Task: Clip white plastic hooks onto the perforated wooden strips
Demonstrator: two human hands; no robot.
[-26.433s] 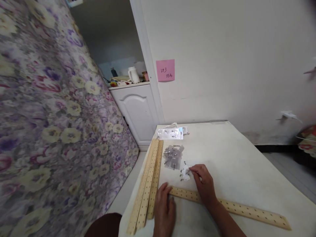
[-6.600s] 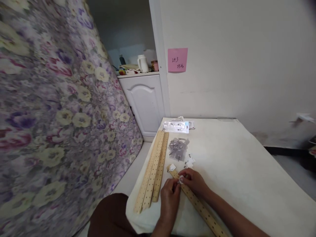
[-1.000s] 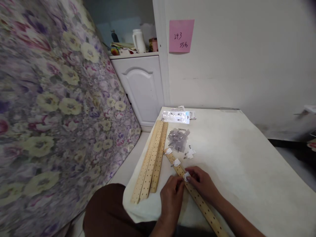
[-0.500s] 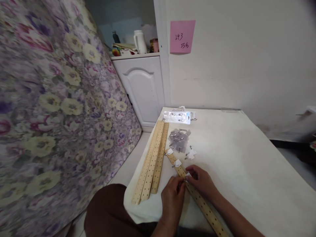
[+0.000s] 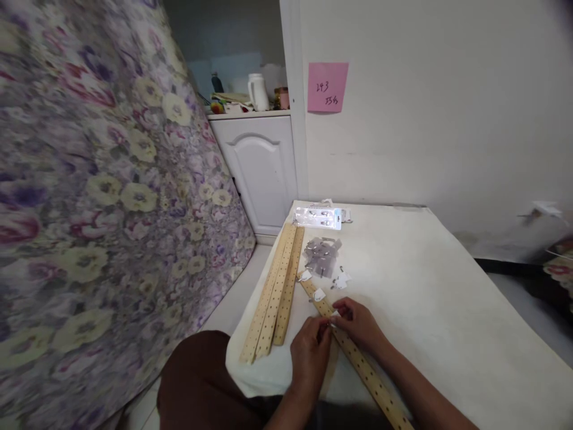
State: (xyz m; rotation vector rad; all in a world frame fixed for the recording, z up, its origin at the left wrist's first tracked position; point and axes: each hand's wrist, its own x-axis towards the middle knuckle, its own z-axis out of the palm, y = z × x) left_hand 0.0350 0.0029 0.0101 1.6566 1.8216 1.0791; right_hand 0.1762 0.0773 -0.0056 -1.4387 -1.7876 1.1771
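A pale wooden strip with rows of holes point(image 5: 369, 379) runs diagonally across the near part of the table, under both hands. My right hand point(image 5: 362, 327) pinches a small white tag point(image 5: 335, 314) over the strip. Close against it, my left hand point(image 5: 310, 352) has its fingertips pinched at the strip's left edge; what lies between them is hidden. Farther up the same strip sit two more white tags with small metal clasps, a nearer tag point(image 5: 319, 294) and a tag at the far end point(image 5: 305, 275). Loose white tags point(image 5: 342, 282) lie just right of the strip.
Several perforated wooden strips point(image 5: 280, 292) lie side by side along the table's left edge. Beyond the hands is a pile of grey plastic pieces with metal clasps point(image 5: 321, 255). A clear blister pack point(image 5: 317, 218) rests at the back. My knee point(image 5: 197, 376) is left of the table.
The view has tilted up slightly, so the scene sits lower at the back. Both hands keep their pinch at the same place on the strip, with only slight finger movement.
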